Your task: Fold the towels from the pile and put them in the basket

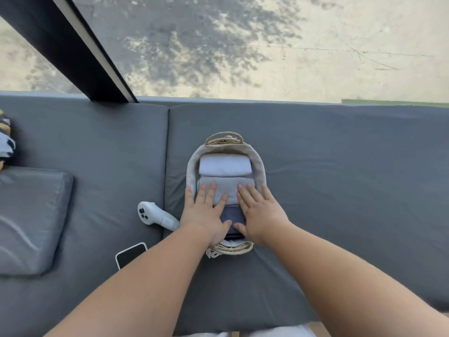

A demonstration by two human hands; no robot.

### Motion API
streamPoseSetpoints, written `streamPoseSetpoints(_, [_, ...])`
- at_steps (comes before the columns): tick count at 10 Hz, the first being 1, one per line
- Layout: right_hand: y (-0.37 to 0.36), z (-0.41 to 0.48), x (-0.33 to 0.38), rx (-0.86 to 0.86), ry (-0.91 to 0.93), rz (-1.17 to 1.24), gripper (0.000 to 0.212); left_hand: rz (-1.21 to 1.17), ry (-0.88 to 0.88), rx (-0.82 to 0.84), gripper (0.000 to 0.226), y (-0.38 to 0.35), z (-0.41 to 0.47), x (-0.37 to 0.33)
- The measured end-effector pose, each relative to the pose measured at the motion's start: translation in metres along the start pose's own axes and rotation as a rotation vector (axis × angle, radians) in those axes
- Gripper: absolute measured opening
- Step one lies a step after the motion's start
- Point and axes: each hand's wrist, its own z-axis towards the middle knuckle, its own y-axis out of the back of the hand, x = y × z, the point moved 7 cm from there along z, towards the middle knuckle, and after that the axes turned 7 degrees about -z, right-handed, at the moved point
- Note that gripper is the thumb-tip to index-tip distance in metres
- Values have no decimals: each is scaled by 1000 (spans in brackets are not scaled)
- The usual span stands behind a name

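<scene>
Towels (pixel 226 181) fill the basket (pixel 262 166), folded and laid in a row from its far end to its near end: a white towel (pixel 225 164) farthest away, a grey towel (pixel 227 190) in the middle and a dark blue towel (pixel 232 215) nearest the person. The basket stands on the right seat cushion (pixel 340 178), close to that cushion's left edge and about midway between its far and near edges. The left hand (pixel 202 215) lies flat on the left side of the load, fingers straight and spread over the grey towel, thumb on the dark blue one, little finger at the basket's left rim; its grip is released. The right hand (pixel 261 212) mirrors it on the right side, fingers straight on the grey towel, thumb touching the dark blue towel, grip likewise released. A white controller (pixel 155 215) lies across the seam between the two cushions, just beside the left wrist. A phone (pixel 131 254) lies on the left seat cushion (pixel 109 154) nearer its near edge, and a grey pillow (pixel 31 220) sits by its left edge
</scene>
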Motion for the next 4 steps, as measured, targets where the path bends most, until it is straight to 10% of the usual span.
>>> streamPoseSetpoints(4, [51,-118,-8,-123,-144,322,69,-298,-12,-231,58,63,-112,-17])
